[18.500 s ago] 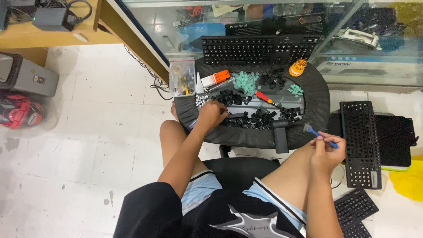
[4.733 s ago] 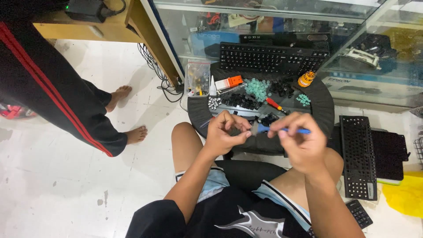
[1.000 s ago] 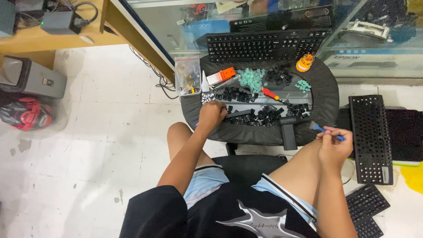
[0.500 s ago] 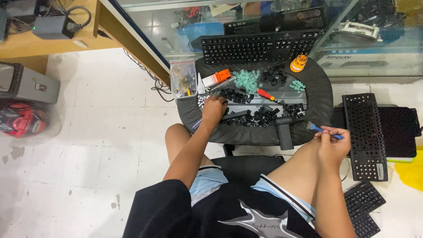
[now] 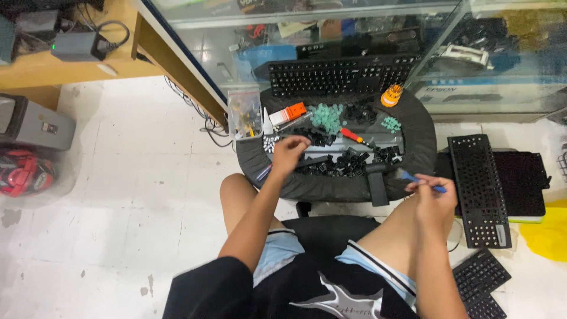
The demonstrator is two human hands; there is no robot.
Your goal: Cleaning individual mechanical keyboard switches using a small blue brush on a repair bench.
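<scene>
My left hand [image 5: 287,155] reaches forward over the round black stool seat [image 5: 413,127] that serves as the work surface, fingers curled down onto the pile of loose black keycaps [image 5: 345,162] at its near side; whether a cap is pinched between the fingers I cannot tell. My right hand [image 5: 431,198] sits off the seat's near right edge, above my right knee, closed around a thin blue pry tool [image 5: 418,179] whose tip points left toward the seat. On the seat, farther from me, lie a heap of pale green switch parts [image 5: 326,116], a smaller green cluster [image 5: 390,123], a red-handled screwdriver [image 5: 352,136], an orange and white box [image 5: 287,113] and an orange bit holder [image 5: 391,94]. A full black keyboard [image 5: 336,75] lies across the far rim against the glass cabinet [image 5: 354,35]. A stripped keyboard frame [image 5: 477,189] lies on the floor to my right, well apart from the seat, beside a yellow bag [image 5: 546,233].
</scene>
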